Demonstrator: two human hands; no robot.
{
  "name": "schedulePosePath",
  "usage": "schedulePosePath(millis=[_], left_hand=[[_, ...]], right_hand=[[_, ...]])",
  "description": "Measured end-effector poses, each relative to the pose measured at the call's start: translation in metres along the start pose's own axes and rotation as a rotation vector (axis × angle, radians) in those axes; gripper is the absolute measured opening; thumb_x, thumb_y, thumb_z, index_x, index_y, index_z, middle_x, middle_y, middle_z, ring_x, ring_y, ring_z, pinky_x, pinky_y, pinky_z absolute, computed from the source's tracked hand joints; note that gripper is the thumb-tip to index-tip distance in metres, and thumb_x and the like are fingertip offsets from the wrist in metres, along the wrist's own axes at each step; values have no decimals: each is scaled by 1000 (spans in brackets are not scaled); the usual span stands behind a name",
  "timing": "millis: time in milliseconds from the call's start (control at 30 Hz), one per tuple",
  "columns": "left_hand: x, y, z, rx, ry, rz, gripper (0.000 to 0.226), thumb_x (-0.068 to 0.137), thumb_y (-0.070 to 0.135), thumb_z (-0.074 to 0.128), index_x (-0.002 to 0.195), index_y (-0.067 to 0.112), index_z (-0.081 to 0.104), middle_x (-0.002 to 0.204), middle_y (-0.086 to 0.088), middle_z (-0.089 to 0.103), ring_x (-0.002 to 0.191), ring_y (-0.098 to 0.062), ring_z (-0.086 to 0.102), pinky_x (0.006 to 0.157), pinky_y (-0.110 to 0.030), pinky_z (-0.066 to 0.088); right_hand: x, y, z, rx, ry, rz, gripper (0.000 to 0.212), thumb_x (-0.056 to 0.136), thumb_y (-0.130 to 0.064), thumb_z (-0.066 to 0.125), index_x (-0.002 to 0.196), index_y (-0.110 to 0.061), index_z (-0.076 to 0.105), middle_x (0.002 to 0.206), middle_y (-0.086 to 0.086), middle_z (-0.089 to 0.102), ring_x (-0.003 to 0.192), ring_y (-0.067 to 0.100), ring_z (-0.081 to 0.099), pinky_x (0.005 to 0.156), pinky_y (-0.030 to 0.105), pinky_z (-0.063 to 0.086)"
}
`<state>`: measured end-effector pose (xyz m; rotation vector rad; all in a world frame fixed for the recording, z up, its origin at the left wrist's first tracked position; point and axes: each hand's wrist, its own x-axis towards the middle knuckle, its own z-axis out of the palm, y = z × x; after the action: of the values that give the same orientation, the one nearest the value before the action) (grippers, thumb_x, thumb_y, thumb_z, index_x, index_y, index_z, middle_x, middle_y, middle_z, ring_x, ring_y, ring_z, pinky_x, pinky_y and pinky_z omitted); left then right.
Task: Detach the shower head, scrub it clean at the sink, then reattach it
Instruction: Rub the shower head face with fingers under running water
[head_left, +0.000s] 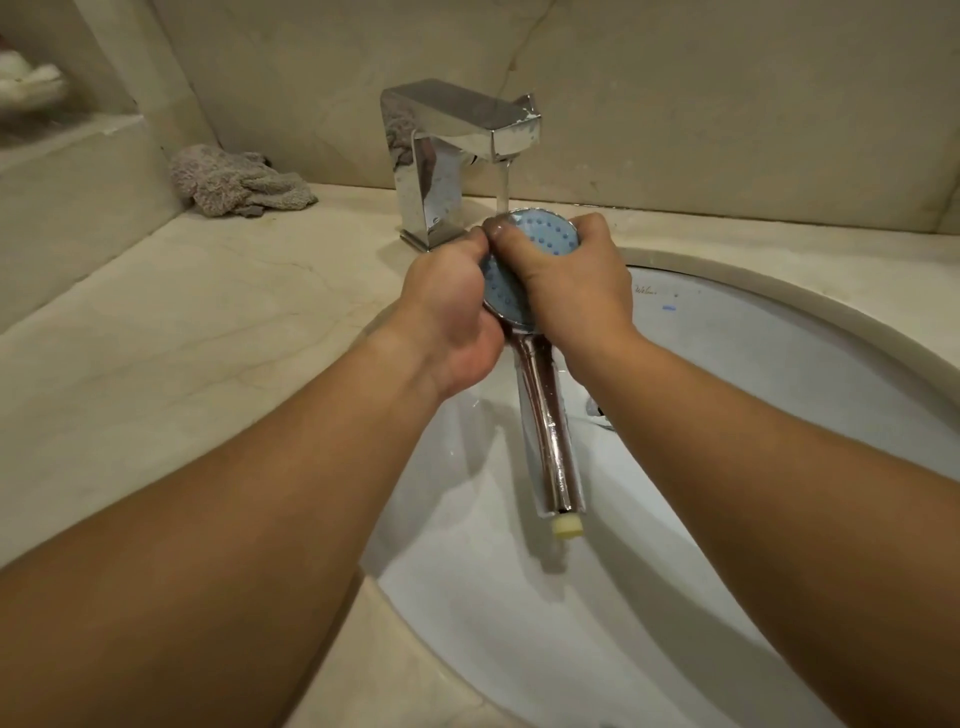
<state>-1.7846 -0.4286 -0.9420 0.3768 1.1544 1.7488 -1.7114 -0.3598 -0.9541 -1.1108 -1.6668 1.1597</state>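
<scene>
A chrome shower head (546, 415) with a round blue spray face is held over the white sink basin (753, 364), detached from any hose. Its handle points toward me and ends in a pale yellow threaded tip. My left hand (447, 306) grips the left edge of the face. My right hand (571, 280) curls over the face from the right, thumb lying across the blue nozzles. Water runs from the chrome faucet (447, 156) onto the top rim of the head.
A crumpled grey cloth (234, 179) lies on the beige marble counter (182, 322) at the back left, by the wall. A raised ledge stands at the far left. The drain fitting (597, 413) shows in the basin beside the handle.
</scene>
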Motion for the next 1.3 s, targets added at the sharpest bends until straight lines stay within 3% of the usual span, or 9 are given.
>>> schedulePosePath(millis=[100, 233, 367, 633, 767, 900, 1033, 1200, 1300], left_hand=[[2, 3, -6, -27, -31, -6, 45, 109, 27, 34, 134, -2, 58, 126, -23, 70, 115, -38, 69, 100, -56, 54], [6, 10, -15, -68, -37, -25, 47, 108, 25, 30, 137, -1, 56, 130, -24, 67, 113, -41, 70, 87, -52, 60], [4, 11, -13, -27, -39, -38, 49, 110, 28, 26, 132, 2, 62, 125, -22, 70, 106, -39, 73, 76, -54, 61], [6, 9, -12, -69, 2, -55, 48, 109, 29, 30, 136, 0, 57, 126, -24, 70, 111, -40, 71, 77, -52, 61], [8, 7, -12, -112, 15, -32, 45, 108, 25, 35, 136, -4, 56, 126, -26, 69, 112, -41, 70, 87, -52, 61], [3, 9, -8, -105, 29, -13, 45, 110, 26, 33, 133, -2, 59, 123, -24, 71, 108, -37, 72, 81, -48, 62], [-1, 10, -5, -70, 33, -2, 45, 110, 28, 31, 132, 4, 62, 123, -20, 72, 107, -35, 72, 68, -45, 62], [5, 14, -14, -100, 70, -4, 45, 109, 29, 32, 134, 3, 60, 124, -21, 71, 110, -39, 71, 79, -55, 61], [3, 13, -10, -94, 85, -8, 46, 110, 30, 31, 134, 3, 60, 123, -22, 71, 109, -38, 72, 75, -51, 62]], right_hand=[[2, 0, -3, 55, -135, 18, 74, 53, -70, 76, 105, -28, 45, 98, -3, 62, 86, 17, 67, 72, 41, 60], [5, 10, -14, 81, -432, -38, 90, 58, -34, 91, 126, -32, 32, 115, 0, 55, 101, 20, 64, 75, 39, 60], [9, 10, -26, 90, -591, -64, 91, 68, -11, 86, 135, -28, 26, 116, 3, 53, 95, 24, 67, 61, 31, 57], [1, 7, -6, 39, -207, -91, 69, 56, -59, 84, 107, -32, 48, 97, -9, 63, 84, 12, 67, 68, 40, 60], [-2, 4, 0, -37, -82, -149, 57, 66, -70, 72, 102, -32, 51, 88, -12, 64, 78, 6, 65, 69, 35, 59], [1, 3, 1, -109, -63, -186, 35, 91, -62, 48, 106, -30, 53, 89, -9, 64, 81, 10, 65, 71, 39, 58], [2, 4, -2, -65, -57, -204, 37, 104, -44, 29, 123, -23, 54, 106, -2, 63, 99, 16, 61, 72, 30, 53], [-1, 18, -7, 85, -312, -177, 39, 104, -38, 32, 141, -28, 36, 126, 0, 56, 114, 18, 57, 90, 41, 55], [-1, 18, -6, 159, -270, -120, 35, 102, -38, 35, 135, -28, 43, 120, -2, 59, 111, 16, 59, 93, 43, 54]])
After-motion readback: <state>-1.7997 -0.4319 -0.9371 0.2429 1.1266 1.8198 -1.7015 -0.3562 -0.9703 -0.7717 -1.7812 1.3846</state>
